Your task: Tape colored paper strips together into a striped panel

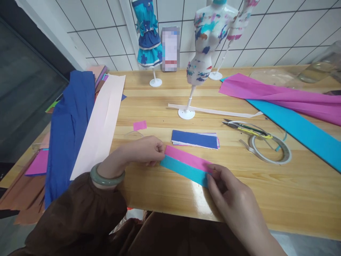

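Pink-and-turquoise rectangular paper strip (185, 165), a pink band along its far side and a turquoise one along its near side, lies between our two hands just above or on the pale wooden table (149, 110), we cannot tell which; its left end sits higher in view than its right, so it slants toward us. Our left hand (145, 150) is curled, its fingertips pinching the left end; our right hand (230, 188) grips the right end between thumb and fingers; a smooth grey-green bangle (108, 182) circles our left wrist, next to a gathered brown cloth sleeve (77, 213).

Just beyond the strip we see a flat stack of narrow rectangular pieces (195, 139), dark blue on top with pale and pink edges showing; a small bright pink rectangular scrap (140, 125) lies beyond our left hand. To the right, black-and-yellow-handled scissors (253, 130) lie at the far edge of a round white roll of tape (274, 160); farther back, a white dress form splashed with coloured paint (202, 46) stands upright, its round base beside a long thin white strip (226, 112).
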Tool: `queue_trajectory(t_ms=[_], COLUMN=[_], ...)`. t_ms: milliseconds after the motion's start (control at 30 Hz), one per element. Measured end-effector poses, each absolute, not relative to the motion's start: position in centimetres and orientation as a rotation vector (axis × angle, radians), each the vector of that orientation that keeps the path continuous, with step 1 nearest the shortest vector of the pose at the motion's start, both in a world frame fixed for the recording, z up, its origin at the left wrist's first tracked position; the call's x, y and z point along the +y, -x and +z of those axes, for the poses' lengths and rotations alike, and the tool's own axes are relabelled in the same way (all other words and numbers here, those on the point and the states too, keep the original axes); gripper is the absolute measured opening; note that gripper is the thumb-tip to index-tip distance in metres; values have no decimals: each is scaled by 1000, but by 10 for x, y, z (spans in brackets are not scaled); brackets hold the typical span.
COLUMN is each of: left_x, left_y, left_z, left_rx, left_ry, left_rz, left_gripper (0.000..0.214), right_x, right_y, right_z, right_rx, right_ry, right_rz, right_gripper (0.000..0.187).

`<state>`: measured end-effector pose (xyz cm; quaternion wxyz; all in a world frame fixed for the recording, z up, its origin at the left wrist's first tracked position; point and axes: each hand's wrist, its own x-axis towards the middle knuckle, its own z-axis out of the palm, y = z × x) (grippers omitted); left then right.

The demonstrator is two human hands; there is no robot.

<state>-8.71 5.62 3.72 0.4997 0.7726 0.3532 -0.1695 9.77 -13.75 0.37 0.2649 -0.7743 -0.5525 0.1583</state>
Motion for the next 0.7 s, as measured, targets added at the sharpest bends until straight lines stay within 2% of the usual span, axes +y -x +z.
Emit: queue_trajectory(t_ms=[700], left_x=[48], left_y=[83], left_z=[38], left_rx=[954], left_ry=[-1965], left_rz=[-357], left_gripper=[13], right_x=[-137], right_y=[-96], right_z=[4], right_rx=[-1528], right_ry=[2094], right_rz=[348], right_gripper=[29])
